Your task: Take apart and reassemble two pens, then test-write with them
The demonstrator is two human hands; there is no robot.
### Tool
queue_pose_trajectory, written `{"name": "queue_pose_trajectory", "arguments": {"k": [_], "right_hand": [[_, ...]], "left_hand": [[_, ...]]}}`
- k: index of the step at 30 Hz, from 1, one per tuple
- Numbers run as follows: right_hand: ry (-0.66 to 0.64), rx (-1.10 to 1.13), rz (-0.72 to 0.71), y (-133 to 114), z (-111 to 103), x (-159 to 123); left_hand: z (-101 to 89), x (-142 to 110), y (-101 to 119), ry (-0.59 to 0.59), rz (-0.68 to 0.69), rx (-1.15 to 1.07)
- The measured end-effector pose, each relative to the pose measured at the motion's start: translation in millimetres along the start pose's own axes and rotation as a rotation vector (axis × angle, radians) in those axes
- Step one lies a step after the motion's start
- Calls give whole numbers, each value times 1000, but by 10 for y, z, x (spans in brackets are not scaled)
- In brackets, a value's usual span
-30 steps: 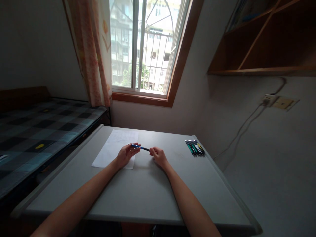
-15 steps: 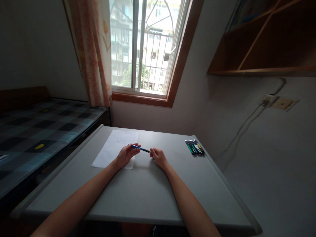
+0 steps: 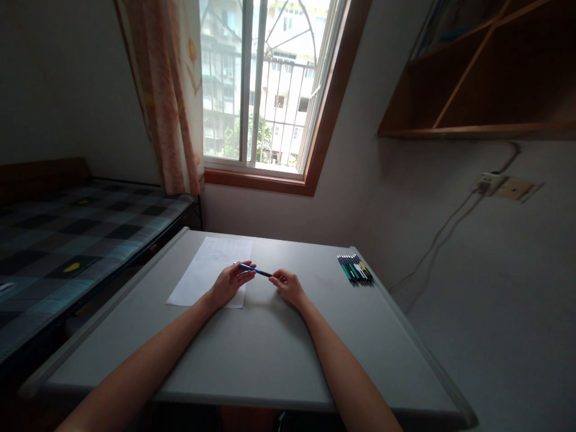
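A blue pen (image 3: 262,273) with a dark tip end spans the gap between my two hands, tilted slightly down to the right. My left hand (image 3: 230,282) holds its blue end between thumb and fingers, above the right edge of a white sheet of paper (image 3: 202,276). At the dark end, the fingertips of my right hand (image 3: 288,285) pinch the pen. Faint writing shows on the upper part of the sheet. Both forearms rest over the grey table (image 3: 252,354).
Several pens (image 3: 355,270) lie side by side near the table's right edge. A bed with a checked mattress (image 3: 90,240) stands to the left. Behind the table are a window (image 3: 270,90) and a curtain (image 3: 168,96); a wooden shelf (image 3: 472,129) hangs at the right.
The fingers of my right hand have shifted, from curled around the pen's dark end to a more stretched pinch. My left hand and the paper look the same.
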State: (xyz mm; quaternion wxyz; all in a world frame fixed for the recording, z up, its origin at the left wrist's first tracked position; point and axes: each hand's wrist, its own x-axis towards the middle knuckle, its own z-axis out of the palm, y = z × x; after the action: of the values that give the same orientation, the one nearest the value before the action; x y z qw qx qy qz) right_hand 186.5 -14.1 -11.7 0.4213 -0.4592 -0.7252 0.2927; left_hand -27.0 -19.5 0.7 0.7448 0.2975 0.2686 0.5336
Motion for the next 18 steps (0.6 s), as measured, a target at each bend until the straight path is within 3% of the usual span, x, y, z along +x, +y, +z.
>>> {"name": "queue_pose_trajectory", "arguments": {"k": [5, 11, 18], "right_hand": [[-44, -3, -26, -38, -17, -8], [41, 14, -31, -5, -5, 9], [-6, -5, -28, -4, -17, 9]], "left_hand": [[28, -15, 14, -9, -4, 12], [23, -10, 8, 9, 15, 3], [30, -19, 9, -6, 46, 45]]}}
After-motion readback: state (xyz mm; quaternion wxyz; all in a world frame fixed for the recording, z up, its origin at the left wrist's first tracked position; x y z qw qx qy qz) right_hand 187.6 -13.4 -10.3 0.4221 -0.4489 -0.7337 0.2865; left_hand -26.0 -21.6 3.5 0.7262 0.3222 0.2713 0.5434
